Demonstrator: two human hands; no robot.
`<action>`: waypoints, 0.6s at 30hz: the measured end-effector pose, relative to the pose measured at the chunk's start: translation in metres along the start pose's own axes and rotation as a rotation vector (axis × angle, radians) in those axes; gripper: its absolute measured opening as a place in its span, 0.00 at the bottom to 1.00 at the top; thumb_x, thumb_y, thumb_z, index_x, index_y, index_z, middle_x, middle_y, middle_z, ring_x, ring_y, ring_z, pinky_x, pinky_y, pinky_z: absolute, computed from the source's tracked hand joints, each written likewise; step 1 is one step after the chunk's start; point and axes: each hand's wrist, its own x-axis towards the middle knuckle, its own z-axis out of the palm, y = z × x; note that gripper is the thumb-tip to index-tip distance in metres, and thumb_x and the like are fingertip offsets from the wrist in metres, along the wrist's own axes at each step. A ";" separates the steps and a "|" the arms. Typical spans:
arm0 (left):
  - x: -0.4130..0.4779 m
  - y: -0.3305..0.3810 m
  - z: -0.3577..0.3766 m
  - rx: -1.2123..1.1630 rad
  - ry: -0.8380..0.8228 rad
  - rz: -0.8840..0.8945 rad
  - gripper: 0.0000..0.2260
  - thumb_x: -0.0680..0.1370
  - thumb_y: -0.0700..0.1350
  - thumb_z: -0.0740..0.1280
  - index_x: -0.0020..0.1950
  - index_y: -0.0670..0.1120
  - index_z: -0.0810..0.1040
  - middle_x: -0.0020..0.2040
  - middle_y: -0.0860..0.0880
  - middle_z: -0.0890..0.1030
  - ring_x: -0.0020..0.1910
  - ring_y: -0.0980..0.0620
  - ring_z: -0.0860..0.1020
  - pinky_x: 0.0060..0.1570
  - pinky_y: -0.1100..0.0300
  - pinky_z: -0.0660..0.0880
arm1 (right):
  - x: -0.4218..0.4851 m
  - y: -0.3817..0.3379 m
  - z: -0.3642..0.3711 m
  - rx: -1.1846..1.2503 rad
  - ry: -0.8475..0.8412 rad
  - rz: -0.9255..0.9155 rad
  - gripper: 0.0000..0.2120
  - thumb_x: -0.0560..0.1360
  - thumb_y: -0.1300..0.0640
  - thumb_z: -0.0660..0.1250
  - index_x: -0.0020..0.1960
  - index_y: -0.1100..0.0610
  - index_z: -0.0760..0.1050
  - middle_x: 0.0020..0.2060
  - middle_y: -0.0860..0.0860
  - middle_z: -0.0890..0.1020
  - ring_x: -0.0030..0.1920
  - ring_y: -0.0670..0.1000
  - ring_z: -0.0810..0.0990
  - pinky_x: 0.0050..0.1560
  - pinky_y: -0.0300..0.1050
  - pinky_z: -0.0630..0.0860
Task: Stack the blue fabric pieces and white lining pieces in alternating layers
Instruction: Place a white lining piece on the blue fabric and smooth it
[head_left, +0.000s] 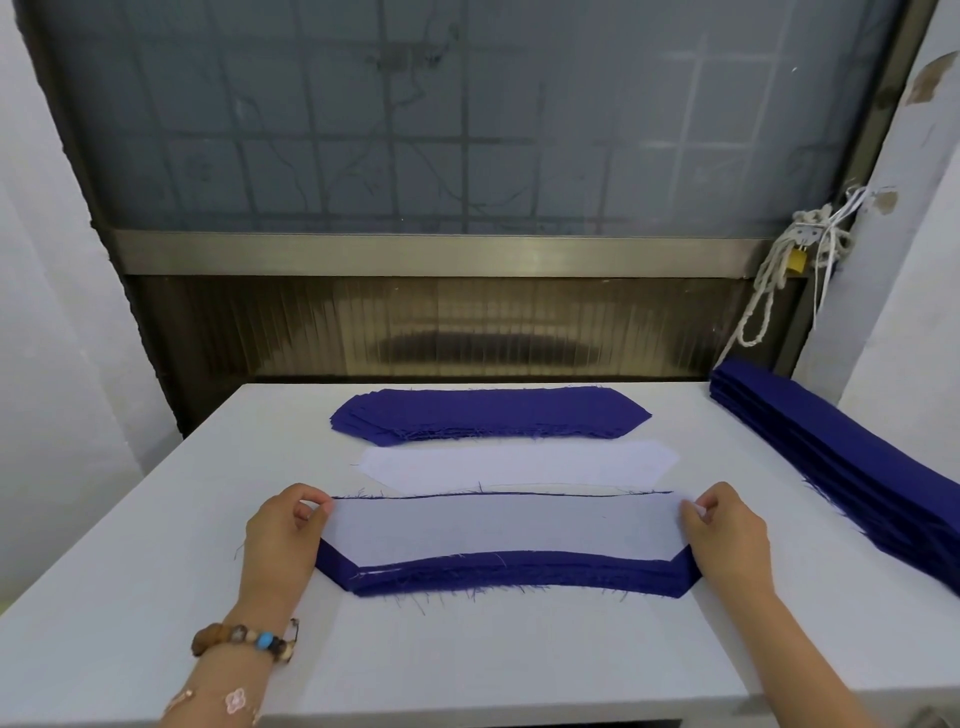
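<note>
Your fingers (313, 508), left hand (283, 530) and right hand (727, 535): pinching opposite ends of the top white lining piece (498, 527). Beneath it: blue-edged stack (519, 574) on the table (156, 545). Beyond: white lining pile (519, 465), then blue fabric pile (488, 413). Far right: second blue pile (841, 467).

Near stack of dark blue fabric pieces (519, 571): layers under its top white lining piece (504, 527) were covered, count untellable.
Middle pile of white lining pieces (519, 462): near edge hidden behind that stack.
Long folded dark blue fabric pile (841, 467): cut off at right edge.
Frosted grey window pane (467, 130): shapes behind were blurred.
Small brass padlock (796, 258): partly hidden by white cords (826, 244).
</note>
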 end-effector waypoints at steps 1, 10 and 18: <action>0.000 0.000 0.000 0.002 0.002 0.000 0.06 0.78 0.40 0.68 0.42 0.48 0.79 0.38 0.47 0.79 0.38 0.49 0.76 0.37 0.60 0.70 | 0.000 0.000 0.000 -0.009 0.001 -0.002 0.06 0.77 0.60 0.62 0.42 0.60 0.68 0.33 0.56 0.76 0.35 0.55 0.73 0.33 0.46 0.67; 0.000 0.000 0.002 0.023 0.013 0.005 0.04 0.78 0.41 0.68 0.44 0.47 0.79 0.39 0.47 0.79 0.38 0.50 0.76 0.35 0.63 0.69 | 0.000 -0.002 0.000 -0.044 0.018 -0.008 0.07 0.78 0.59 0.61 0.43 0.60 0.68 0.34 0.55 0.76 0.35 0.54 0.74 0.33 0.46 0.67; -0.002 0.006 -0.004 0.010 0.095 0.140 0.08 0.77 0.35 0.67 0.48 0.47 0.81 0.47 0.46 0.75 0.45 0.49 0.75 0.46 0.62 0.69 | -0.008 -0.009 -0.002 -0.042 0.079 -0.158 0.05 0.79 0.63 0.61 0.53 0.57 0.69 0.45 0.52 0.71 0.44 0.55 0.71 0.43 0.47 0.67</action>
